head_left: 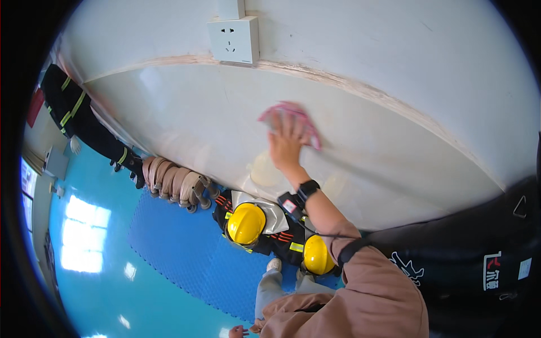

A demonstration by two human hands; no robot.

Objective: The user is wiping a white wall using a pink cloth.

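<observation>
Far over on my left, a dark firefighter suit (90, 127) with yellow-green reflective bands stands by the wall, a white hand (75, 145) showing below one sleeve and black boots (135, 169) beneath. Glossy turquoise floor (96, 194) spreads out in front, throwing back bright window light. Next come rolled beige fire hoses (172, 179), lined up along the foot of the wall, their metal couplings (198, 197) turned toward the person. A blue foam mat (180, 248) begins there and runs under the person's feet. Higher up, a white power socket (232, 39) sits above the rough ledge of the wall.

The person's left hand (239, 332) hangs low, fingers loosely bent; it's so small and near the edge that I can't tell whether it holds anything. Close to the wall, a yellow helmet (246, 223) rests on folded dark gear with silvery fabric (276, 217). Above it, the pink cloth (309, 122) is against the pale lower wall (191, 110), under the right hand (288, 141), which is spread nearly flat over it rather than clenched (the fingers are rather blurred). A black watch (307, 190) circles that wrist. Below the arm is a second yellow helmet (318, 255), and on the far right lies a large black padded bag (451, 242).
</observation>
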